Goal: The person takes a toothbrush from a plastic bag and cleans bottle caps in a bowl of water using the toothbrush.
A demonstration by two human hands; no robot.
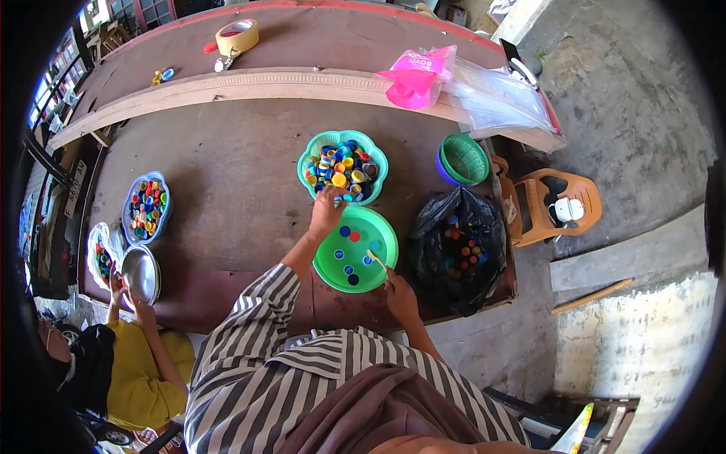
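Observation:
My left hand (327, 210) is at the near rim of a scalloped teal basket (304, 171) heaped with colourful bottle caps (339, 179). Its fingers are closed around a small blue-green bottle cap (346, 198), partly hidden by the fingers. Just below stands a round green basin (325, 265), where several blue caps and a red cap (355, 237) lie apart from each other. My right hand (401, 296) grips a slim, pale toothbrush (378, 261) at the basin's right side. The brush's head reaches over the basin, close to a blue cap (367, 260).
To the right sit a black plastic bag (427, 253) with caps and stacked green and blue baskets (464, 159). At left, another person's hands (127, 293) are by a metal bowl (141, 276), near a blue basket (160, 227) of caps. Tape (246, 41) lies on the raised ledge.

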